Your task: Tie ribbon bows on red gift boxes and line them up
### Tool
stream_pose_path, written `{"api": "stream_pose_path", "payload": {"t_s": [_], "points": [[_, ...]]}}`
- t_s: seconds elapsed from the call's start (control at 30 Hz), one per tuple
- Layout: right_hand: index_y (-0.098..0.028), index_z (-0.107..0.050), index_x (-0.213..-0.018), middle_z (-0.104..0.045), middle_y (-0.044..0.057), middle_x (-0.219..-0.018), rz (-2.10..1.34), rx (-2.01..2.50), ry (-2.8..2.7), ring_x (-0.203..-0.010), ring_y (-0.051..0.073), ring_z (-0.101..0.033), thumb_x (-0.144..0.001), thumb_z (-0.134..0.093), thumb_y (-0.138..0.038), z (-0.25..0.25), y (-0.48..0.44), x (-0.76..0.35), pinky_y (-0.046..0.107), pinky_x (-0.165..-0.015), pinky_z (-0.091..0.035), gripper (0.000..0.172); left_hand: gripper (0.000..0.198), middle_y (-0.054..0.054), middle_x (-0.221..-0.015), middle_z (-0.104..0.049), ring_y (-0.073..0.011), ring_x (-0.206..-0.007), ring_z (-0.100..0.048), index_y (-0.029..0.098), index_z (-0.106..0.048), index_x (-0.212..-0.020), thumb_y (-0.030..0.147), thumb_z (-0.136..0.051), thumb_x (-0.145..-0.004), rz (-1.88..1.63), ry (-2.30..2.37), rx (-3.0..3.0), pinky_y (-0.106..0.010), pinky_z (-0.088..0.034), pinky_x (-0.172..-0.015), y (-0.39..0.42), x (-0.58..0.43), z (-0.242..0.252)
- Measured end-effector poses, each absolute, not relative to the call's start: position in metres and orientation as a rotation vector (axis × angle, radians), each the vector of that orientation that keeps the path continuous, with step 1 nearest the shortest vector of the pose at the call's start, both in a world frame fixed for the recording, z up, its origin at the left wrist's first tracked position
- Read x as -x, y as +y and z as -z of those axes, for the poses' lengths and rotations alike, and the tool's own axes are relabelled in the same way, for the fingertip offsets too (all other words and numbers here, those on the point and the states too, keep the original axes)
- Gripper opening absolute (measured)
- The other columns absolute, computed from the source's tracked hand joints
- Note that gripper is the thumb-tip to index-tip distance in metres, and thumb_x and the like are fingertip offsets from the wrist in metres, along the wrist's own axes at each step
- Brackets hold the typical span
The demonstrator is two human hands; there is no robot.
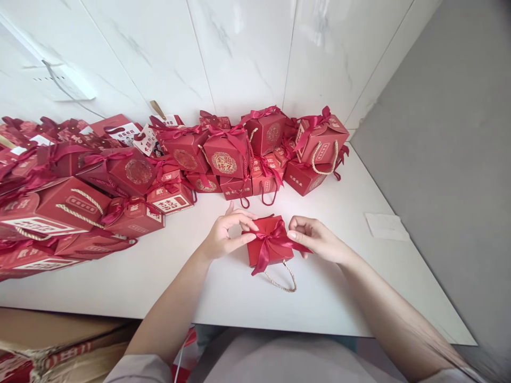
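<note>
A small red gift box (pixel 268 248) sits on the white table (pixel 223 298) in front of me, tied with a dark red ribbon bow (pixel 272 240) and trailing a beige rope handle (pixel 284 277) toward me. My left hand (pixel 226 234) pinches the ribbon at the box's left top edge, fingers closed. My right hand (pixel 315 237) pinches the ribbon at the right side of the bow.
Several finished red gift boxes (pixel 223 154) with ribbons and rope handles are piled along the marble wall and down the left side (pixel 59 207). A white paper slip (pixel 385 225) lies at the right. Cardboard boxes (pixel 51 340) sit below the table's near edge.
</note>
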State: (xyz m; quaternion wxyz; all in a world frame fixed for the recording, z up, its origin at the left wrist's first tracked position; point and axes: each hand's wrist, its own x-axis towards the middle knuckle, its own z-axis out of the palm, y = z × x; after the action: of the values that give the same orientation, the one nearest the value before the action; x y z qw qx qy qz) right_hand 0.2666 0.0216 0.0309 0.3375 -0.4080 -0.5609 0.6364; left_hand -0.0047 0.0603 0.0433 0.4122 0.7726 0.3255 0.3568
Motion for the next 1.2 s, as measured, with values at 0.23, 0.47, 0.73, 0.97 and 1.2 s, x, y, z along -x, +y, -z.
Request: {"api": "stream_pose_path", "payload": {"t_s": [0.23,0.47,0.73,0.97,1.2], "points": [[-0.017,-0.058,-0.06,-0.061,0.0,-0.047,-1.927,1.045,-1.623,-0.045,0.014,-0.061,-0.088,-0.064,-0.057,-0.032,0.022,-0.272,0.024,-0.049,-0.043,0.049,0.009,-0.001,-0.053,-0.065,-0.03,-0.123,-0.062,0.022,-0.07,-0.084,0.031,-0.071,-0.085,-0.823,0.735,-1.846,-0.058,-0.009,-0.122,0.061,0.006,-0.043],[-0.017,-0.068,-0.063,-0.068,0.003,-0.061,-1.885,0.945,-1.644,-0.06,0.015,-0.064,-0.092,-0.061,-0.051,-0.031,0.024,-0.273,0.026,-0.058,-0.048,0.045,0.012,-0.002,-0.05,-0.066,-0.0293,-0.116,-0.065,0.022,-0.071,-0.086,0.034,-0.068,-0.087,-0.805,0.732,-1.852,-0.059,-0.014,-0.121,0.061,0.005,-0.045],[-0.016,-0.072,-0.068,-0.068,0.003,-0.068,-1.856,0.846,-1.68,-0.067,0.015,-0.06,-0.094,-0.06,-0.044,-0.031,0.026,-0.276,0.03,-0.07,-0.048,0.04,0.013,0.0,-0.048,-0.064,-0.0276,-0.107,-0.069,0.022,-0.07,-0.086,0.033,-0.064,-0.09,-0.847,0.731,-1.834,-0.058,-0.014,-0.123,0.058,0.003,-0.048],[-0.017,-0.075,-0.071,-0.069,0.003,-0.071,-1.871,0.826,-1.724,-0.068,0.016,-0.059,-0.092,-0.06,-0.039,-0.035,0.027,-0.279,0.03,-0.071,-0.048,0.034,0.017,-0.001,-0.052,-0.066,-0.0274,-0.101,-0.069,0.021,-0.07,-0.087,0.037,-0.064,-0.09,-0.825,0.713,-1.825,-0.058,-0.017,-0.121,0.059,0.003,-0.046],[-0.018,-0.076,-0.073,-0.072,0.004,-0.072,-1.875,0.82,-1.696,-0.067,0.017,-0.06,-0.09,-0.061,-0.036,-0.037,0.029,-0.284,0.031,-0.068,-0.049,0.03,0.015,0.001,-0.057,-0.067,-0.0213,-0.083,-0.068,0.022,-0.069,-0.084,0.035,-0.064,-0.09,-0.965,0.714,-1.812,-0.054,-0.025,-0.118,0.058,-0.002,-0.044]]}}
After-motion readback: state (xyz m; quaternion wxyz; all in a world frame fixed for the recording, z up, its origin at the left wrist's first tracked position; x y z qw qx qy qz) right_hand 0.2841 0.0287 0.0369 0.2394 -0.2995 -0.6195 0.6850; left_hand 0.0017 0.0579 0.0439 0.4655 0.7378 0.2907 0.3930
